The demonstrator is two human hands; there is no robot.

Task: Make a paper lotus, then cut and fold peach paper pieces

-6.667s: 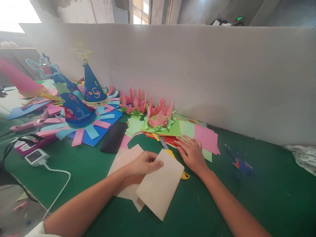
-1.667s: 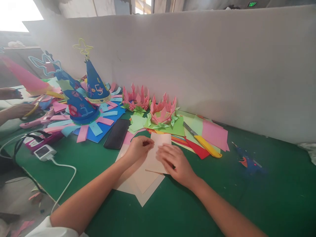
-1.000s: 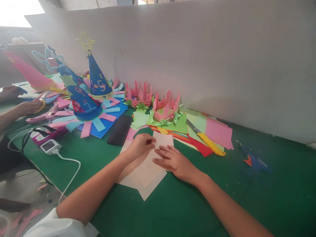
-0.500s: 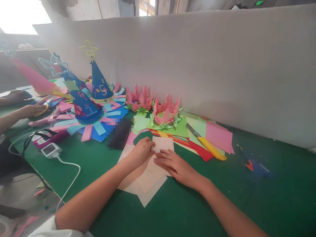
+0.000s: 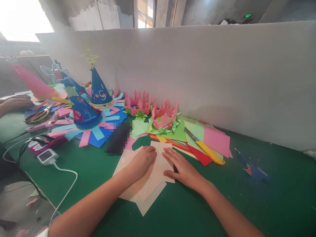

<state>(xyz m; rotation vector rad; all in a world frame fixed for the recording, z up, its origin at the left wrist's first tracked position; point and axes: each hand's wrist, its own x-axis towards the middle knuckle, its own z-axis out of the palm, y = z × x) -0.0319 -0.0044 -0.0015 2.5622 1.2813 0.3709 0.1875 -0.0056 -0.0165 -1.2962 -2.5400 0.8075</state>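
A pale, cream-coloured sheet of paper (image 5: 161, 164) lies before me on top of larger pale sheets (image 5: 121, 176), set at different angles. My left hand (image 5: 144, 161) rests at its left side, fingers together and curled at the paper; the thumb is hidden beneath the hand. On the sheet's right side, my right hand (image 5: 181, 164) lies open with fingers stretched and the thumb apart, fingertips touching the paper. A corner of another sheet (image 5: 145, 209) sticks out below.
Behind the paper stand two pink folded-paper crowns (image 5: 165, 118). A yellow-handled knife (image 5: 209, 152) lies on coloured sheets to the right. Blue cone hats (image 5: 85, 110), a power strip (image 5: 46, 144) and scissors (image 5: 38, 116) are at left. Another person's hand (image 5: 18, 102) rests at far left.
My hands have moved apart on the paper; the right hand's fingers have spread and shifted right. At far left, the other person's hand has left the scissors. The view has tilted up slightly.
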